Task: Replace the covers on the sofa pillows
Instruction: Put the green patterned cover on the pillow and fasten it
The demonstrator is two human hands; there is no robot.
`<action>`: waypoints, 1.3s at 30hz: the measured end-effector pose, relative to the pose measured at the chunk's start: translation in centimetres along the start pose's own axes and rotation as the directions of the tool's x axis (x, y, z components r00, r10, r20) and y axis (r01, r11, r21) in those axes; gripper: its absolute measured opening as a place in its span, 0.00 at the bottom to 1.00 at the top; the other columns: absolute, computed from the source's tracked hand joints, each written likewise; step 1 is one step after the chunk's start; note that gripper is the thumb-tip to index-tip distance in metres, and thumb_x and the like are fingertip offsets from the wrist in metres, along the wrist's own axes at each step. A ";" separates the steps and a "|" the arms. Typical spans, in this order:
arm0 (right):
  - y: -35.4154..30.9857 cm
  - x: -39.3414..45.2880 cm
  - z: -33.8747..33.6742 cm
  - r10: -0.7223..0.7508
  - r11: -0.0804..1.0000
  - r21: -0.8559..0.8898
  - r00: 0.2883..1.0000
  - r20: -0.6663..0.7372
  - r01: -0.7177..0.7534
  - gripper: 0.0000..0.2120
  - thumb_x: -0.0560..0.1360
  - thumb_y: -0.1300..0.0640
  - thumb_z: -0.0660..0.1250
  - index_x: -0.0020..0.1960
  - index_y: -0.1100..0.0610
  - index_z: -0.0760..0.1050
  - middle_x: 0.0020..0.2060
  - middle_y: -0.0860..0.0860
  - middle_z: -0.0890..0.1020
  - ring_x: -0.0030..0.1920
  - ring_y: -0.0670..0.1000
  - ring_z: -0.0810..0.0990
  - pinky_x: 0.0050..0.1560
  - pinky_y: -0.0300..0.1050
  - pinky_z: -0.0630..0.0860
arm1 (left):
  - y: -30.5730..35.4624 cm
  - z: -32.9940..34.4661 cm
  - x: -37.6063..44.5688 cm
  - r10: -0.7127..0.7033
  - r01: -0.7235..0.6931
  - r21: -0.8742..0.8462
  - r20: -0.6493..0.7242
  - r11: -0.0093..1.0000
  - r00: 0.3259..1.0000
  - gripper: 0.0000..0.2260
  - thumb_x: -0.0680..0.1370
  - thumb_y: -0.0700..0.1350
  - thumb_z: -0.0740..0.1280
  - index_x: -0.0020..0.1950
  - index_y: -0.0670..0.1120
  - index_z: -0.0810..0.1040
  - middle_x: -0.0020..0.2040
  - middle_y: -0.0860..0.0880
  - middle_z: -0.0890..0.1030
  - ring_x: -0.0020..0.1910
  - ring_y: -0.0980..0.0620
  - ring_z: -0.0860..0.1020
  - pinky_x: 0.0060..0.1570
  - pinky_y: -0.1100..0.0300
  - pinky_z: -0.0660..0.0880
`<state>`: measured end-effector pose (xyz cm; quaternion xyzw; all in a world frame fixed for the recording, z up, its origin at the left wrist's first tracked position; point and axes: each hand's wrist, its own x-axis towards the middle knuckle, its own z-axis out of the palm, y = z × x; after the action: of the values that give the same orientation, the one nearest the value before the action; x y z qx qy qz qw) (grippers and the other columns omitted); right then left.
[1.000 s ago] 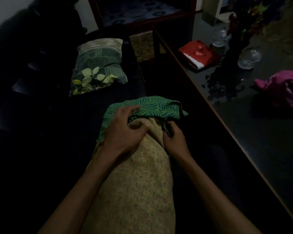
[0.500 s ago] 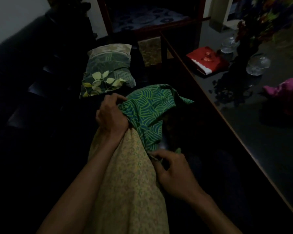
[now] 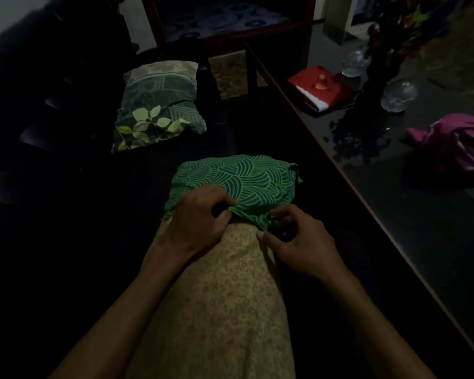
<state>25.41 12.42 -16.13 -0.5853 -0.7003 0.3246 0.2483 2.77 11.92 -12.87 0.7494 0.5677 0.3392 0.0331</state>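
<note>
A long pillow in a yellowish patterned fabric lies lengthwise toward me on the dark sofa. Its far end sits inside a green cover with a blue wave pattern. My left hand pinches the cover's open edge at the pillow's left side. My right hand grips the bunched edge on the right side. A second pillow in a dark green leaf-print cover lies farther back on the sofa.
A dark glossy table runs along the right, its edge close to my right arm. On it are a red box, glass pieces, a dark vase and a pink cloth bundle. A wooden chair stands behind.
The green cover was loose and lifted off the pillow's end half a second ago; now it sits over the far end. Both hands have come together at its open edge.
</note>
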 end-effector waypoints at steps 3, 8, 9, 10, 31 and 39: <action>-0.5 0.2 1.2 -0.071 0.992 0.102 0.993 -0.090 0.080 0.12 0.72 0.46 0.78 0.52 0.47 0.81 0.40 0.40 0.83 0.41 0.39 0.81 0.45 0.44 0.80 | 1.4 -0.4 -1.2 0.092 -0.092 0.012 0.004 0.996 0.996 0.06 0.69 0.37 0.75 0.42 0.45 0.82 0.39 0.53 0.80 0.39 0.54 0.77 0.41 0.56 0.72; 0.0 -1.4 2.6 -0.174 0.977 0.118 0.984 -0.028 0.176 0.05 0.75 0.61 0.72 0.46 0.51 0.82 0.35 0.41 0.82 0.35 0.38 0.79 0.38 0.37 0.74 | -0.2 0.0 -2.1 -0.004 0.006 -0.047 0.049 0.999 0.999 0.08 0.68 0.36 0.71 0.46 0.45 0.82 0.43 0.52 0.80 0.43 0.57 0.77 0.44 0.62 0.74; 0.0 -2.0 2.6 -0.185 0.975 0.130 0.983 0.007 0.182 0.05 0.76 0.61 0.71 0.46 0.52 0.82 0.35 0.41 0.82 0.36 0.38 0.79 0.38 0.36 0.73 | -0.8 0.0 -1.9 -0.059 0.061 -0.058 0.050 0.996 0.997 0.11 0.67 0.35 0.70 0.47 0.45 0.82 0.45 0.52 0.80 0.45 0.57 0.77 0.44 0.65 0.75; -0.2 -2.6 2.5 -0.201 0.971 0.143 0.979 0.047 0.192 0.05 0.76 0.61 0.71 0.45 0.52 0.82 0.35 0.42 0.83 0.36 0.38 0.80 0.38 0.37 0.74 | -1.3 -0.1 -1.7 -0.100 0.104 -0.067 0.061 0.992 0.993 0.12 0.66 0.34 0.69 0.47 0.46 0.81 0.46 0.52 0.79 0.47 0.57 0.77 0.44 0.67 0.75; 0.4 3.9 3.7 0.080 0.997 0.009 0.950 -0.301 -0.081 0.08 0.79 0.46 0.68 0.51 0.49 0.83 0.53 0.51 0.79 0.60 0.56 0.76 0.58 0.53 0.73 | -2.7 -0.6 0.9 -0.171 0.228 -0.136 0.338 0.964 0.925 0.13 0.80 0.48 0.68 0.64 0.52 0.81 0.62 0.53 0.80 0.60 0.59 0.77 0.60 0.66 0.73; -1.1 6.9 3.1 0.090 0.993 0.106 0.929 -0.358 -0.055 0.19 0.74 0.39 0.70 0.57 0.49 0.84 0.53 0.50 0.83 0.57 0.54 0.82 0.60 0.57 0.77 | -3.5 1.1 0.9 -0.229 0.233 -0.019 0.126 0.972 0.965 0.06 0.77 0.48 0.72 0.42 0.49 0.86 0.39 0.55 0.85 0.38 0.60 0.81 0.41 0.57 0.77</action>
<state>21.08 18.55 -17.56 -0.6480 -0.6044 0.2530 0.3884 0.54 14.32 -14.78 0.6968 0.6424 0.2956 0.1199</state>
